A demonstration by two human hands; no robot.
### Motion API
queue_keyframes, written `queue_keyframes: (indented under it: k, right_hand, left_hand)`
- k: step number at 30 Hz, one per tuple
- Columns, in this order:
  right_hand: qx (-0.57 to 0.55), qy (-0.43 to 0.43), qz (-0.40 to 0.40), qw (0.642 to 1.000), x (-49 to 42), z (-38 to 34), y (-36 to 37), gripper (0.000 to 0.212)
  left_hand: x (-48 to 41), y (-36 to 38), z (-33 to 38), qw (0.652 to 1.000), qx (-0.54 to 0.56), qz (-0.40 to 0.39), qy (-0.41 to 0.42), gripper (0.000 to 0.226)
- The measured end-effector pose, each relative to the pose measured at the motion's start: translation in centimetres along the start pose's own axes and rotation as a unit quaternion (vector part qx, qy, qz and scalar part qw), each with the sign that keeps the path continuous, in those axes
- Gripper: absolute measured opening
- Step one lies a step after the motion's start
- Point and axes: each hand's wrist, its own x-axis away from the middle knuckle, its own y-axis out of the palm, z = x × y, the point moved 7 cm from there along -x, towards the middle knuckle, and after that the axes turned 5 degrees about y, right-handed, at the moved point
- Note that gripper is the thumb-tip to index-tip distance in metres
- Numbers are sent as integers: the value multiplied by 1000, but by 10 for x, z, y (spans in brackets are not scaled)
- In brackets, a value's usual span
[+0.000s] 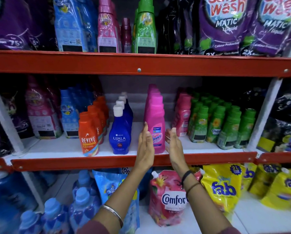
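Note:
A pink Vanish bottle point(155, 124) stands at the front of a row of like bottles on the middle shelf point(107, 162). My left hand point(145, 147) is held up with straight fingers against the bottle's left side. My right hand point(173, 146) is raised just right of the bottle, fingers loosely bent, a small gap between it and the bottle. Neither hand grips anything.
Left of the pink row stand blue Ujala bottles point(120, 134) and orange Revive bottles point(89, 134). To the right are pink and green Comfort bottles point(214, 125). A pink Comfort pouch point(168, 198) and yellow Fab pouches point(224, 188) fill the shelf below.

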Motion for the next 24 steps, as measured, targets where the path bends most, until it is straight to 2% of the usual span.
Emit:
queue_keyframes:
  k: [5,7,9,12,15,18,19,21,24]
  right_hand:
    - [-24,-7,-8,1000,-5,2,-4,70]
    - [-25,-16,-1,1000,-4,1,-5,56]
    - [-24,-20,0,1000,-3,2,-5,59]
    - [-24,-21,-3,1000,-5,3,-5,70]
    - [-22,-24,-5,999,-4,1,-4,61]
    - [-33,-14,5,999,-3,6,-6,73]
    - [-40,-20,21,999,-1,8,-7,75]
    - [-51,-62,69,994,10,6,-9,63]
    - [-90,-128,79,984,33,2,4,44]
  left_hand:
    - [-2,-8,0,1000,15,-8,-8,106]
    - [-2,-9,3,1000,22,-11,-6,90]
    - [-3,-9,3,999,28,-13,-12,76]
    - [-6,-10,-3,999,18,-20,-21,92]
    - [-8,-10,-4,999,27,-24,-27,75]
    - [-4,-12,-1,999,26,-27,-14,75]
    - [-1,-14,1,1000,24,-15,0,78]
    - [9,-23,5,998,25,26,46,79]
    - [24,-49,6,985,35,123,118,58]
